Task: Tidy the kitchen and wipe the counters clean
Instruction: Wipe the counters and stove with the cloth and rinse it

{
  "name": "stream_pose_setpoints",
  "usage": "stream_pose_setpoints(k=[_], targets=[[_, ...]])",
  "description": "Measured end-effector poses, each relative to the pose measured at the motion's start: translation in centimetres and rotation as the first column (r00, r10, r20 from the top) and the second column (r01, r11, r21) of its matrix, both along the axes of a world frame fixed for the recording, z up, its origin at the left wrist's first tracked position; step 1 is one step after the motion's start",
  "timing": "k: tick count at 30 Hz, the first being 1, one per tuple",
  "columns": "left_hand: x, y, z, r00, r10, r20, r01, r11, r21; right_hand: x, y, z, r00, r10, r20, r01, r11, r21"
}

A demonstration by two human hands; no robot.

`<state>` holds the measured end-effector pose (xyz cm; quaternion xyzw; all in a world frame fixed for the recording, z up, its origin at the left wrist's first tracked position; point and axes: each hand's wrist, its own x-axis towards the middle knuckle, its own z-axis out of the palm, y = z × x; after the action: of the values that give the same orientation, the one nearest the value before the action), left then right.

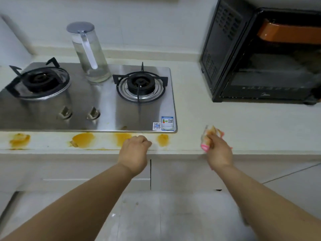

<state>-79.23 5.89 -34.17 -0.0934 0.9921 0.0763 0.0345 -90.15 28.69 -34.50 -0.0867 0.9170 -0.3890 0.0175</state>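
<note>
Left hand (pixel 134 153) clenched, empty, knuckles at counter (pixel 225 115) front edge, between orange stains (pixel 83 140); right hand (pixel 218 150) at 3 o'clock of it, grasping pink cloth (pixel 209 136), blurred, just above counter edge; stove (pixel 97 101) at 11 o'clock with glass jug (pixel 89 53) on it; oven (pixel 264 54) at 1 o'clock.

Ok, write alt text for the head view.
A right hand grips a pink cloth above a pale counter streaked with orange stains along a steel hob. The left hand rests curled at the counter's edge.
</note>
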Motion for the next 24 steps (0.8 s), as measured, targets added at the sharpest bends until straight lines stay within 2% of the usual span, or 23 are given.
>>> stream_pose_setpoints(k=[1,2,4,6,8,11,13,15,17,19,20,22,24], targets=[[0.3,0.4,-0.2,1.000,-0.014,0.009,0.014,1.000,0.002,-0.4,-0.2,-0.3,0.992,-0.124,-0.016,0.125,0.992,0.031],[0.6,0.6,-0.5,1.000,-0.023,0.014,0.023,1.000,0.002,-0.7,-0.7,-0.8,0.983,-0.176,-0.048,0.180,0.978,0.103],[1.0,1.0,-0.7,1.000,-0.010,-0.002,0.010,1.000,0.012,0.1,-3.3,-1.7,0.988,-0.155,-0.009,0.154,0.976,0.156],[1.4,1.2,-0.8,1.000,0.004,-0.002,-0.004,1.000,0.006,2.3,-6.5,-2.1,0.995,0.072,0.064,-0.083,0.976,0.201],[1.8,1.2,-0.8,1.000,0.009,0.014,-0.009,1.000,-0.007,4.7,-9.4,-2.1,0.952,0.300,0.067,-0.307,0.920,0.242],[2.4,1.4,-0.6,0.999,0.020,0.036,-0.020,1.000,0.013,5.7,-9.3,-1.2,0.894,0.441,0.085,-0.449,0.871,0.201],[2.5,1.4,-0.2,0.998,0.025,0.059,-0.028,0.998,0.050,3.8,-6.2,-1.1,0.904,0.420,0.080,-0.426,0.875,0.229],[2.5,1.3,0.1,0.997,0.036,0.066,-0.042,0.995,0.091,1.2,-2.3,-1.3,0.960,0.278,0.032,-0.271,0.896,0.351],[2.3,0.9,0.2,0.997,0.042,0.059,-0.049,0.991,0.128,0.2,-0.3,-1.1,0.998,0.061,-0.027,-0.051,0.956,0.289],[2.2,0.6,0.2,0.996,0.037,0.082,-0.050,0.985,0.163,1.0,-2.5,-1.2,0.994,0.001,-0.109,0.029,0.961,0.274],[2.1,0.4,0.0,0.995,0.037,0.098,-0.053,0.983,0.175,1.5,-4.3,-1.8,0.990,0.066,-0.128,-0.019,0.942,0.334],[2.0,0.2,0.1,0.995,0.033,0.095,-0.051,0.980,0.193,3.8,-8.7,-1.9,0.970,0.238,-0.041,-0.208,0.910,0.358],[1.9,0.3,0.2,0.998,0.021,0.066,-0.034,0.980,0.197,5.8,-12.0,-2.4,0.941,0.337,0.019,-0.323,0.884,0.339]])
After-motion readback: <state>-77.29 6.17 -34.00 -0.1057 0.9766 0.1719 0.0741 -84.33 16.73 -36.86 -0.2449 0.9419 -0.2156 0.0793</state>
